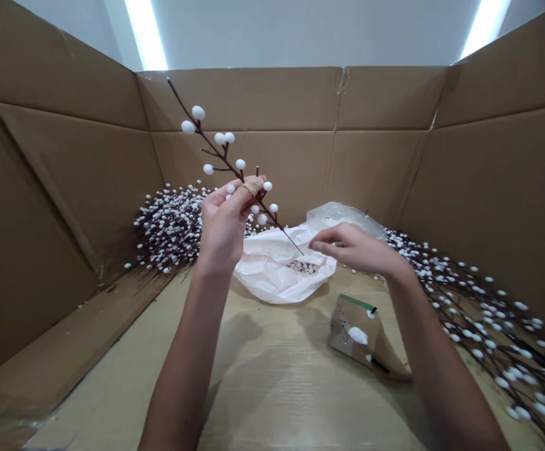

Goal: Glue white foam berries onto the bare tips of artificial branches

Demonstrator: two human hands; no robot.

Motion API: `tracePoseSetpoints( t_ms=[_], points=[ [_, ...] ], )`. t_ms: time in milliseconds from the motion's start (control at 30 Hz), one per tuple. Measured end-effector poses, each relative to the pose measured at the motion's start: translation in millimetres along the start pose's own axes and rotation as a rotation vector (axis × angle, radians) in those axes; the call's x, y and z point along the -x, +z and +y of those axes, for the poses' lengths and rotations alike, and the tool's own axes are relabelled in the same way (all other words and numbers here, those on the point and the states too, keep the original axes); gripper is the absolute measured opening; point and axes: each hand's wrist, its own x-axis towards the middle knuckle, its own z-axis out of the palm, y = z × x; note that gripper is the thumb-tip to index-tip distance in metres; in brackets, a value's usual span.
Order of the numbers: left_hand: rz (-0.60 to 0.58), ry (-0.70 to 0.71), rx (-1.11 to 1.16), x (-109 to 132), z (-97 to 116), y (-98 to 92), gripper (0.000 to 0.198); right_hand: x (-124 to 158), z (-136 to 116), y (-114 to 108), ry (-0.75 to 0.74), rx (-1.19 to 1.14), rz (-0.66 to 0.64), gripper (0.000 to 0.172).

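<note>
My left hand [229, 216] pinches a dark brown artificial berry branch [218, 153] dotted with white berries. The branch slants from upper left down to a thin bare stem at lower right. To the right of that stem is my right hand [350, 247], its thumb and fingertips brought together; whether something small is between them I cannot make out. Below both hands lies an opened white plastic bag [267, 285] with loose white berries [304, 267] inside. A folded cardboard piece [359, 335] stands near my right forearm, with white blobs on its face.
Many berry branches are heaped at the left [173, 225], and more branches spread along the right side [479, 313]. A clear plastic bag [342, 216] lies behind the white one. Tall cardboard walls [254, 100] enclose the table [272, 388] at the back and sides.
</note>
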Motion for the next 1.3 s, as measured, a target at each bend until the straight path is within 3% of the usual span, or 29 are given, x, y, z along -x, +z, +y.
tracePoseSetpoints(
  t_ms=[100, 133, 233, 367, 633, 1300],
  points=[
    [-0.037, -0.020, -0.013, 3.0, 2.7, 0.2, 0.007, -19.1, 22.6, 33.0, 0.255, 0.272, -0.257, 0.022],
    [-0.048, -0.028, -0.013, 4.4, 3.5, 0.7, 0.007, -25.8, 29.0, 47.2, 0.300, 0.314, -0.284, 0.019],
    [-0.062, -0.047, -0.009, 7.9, 5.9, 2.5, 0.008, -42.0, 43.9, 87.9, 0.390, 0.404, -0.302, 0.013],
    [-0.068, -0.076, -0.002, 10.6, 10.1, 3.3, 0.007, -53.2, 56.2, 118.8, 0.470, 0.501, -0.272, 0.027],
    [-0.137, -0.054, 0.016, 13.1, 17.0, -2.3, 0.007, -61.3, 67.7, 134.3, 0.518, 0.542, -0.157, 0.028],
    [-0.116, -0.125, 0.068, 19.2, 25.6, 0.0, 0.005, -64.4, 87.7, 147.7, 0.577, 0.462, -0.020, 0.028]
  ],
)
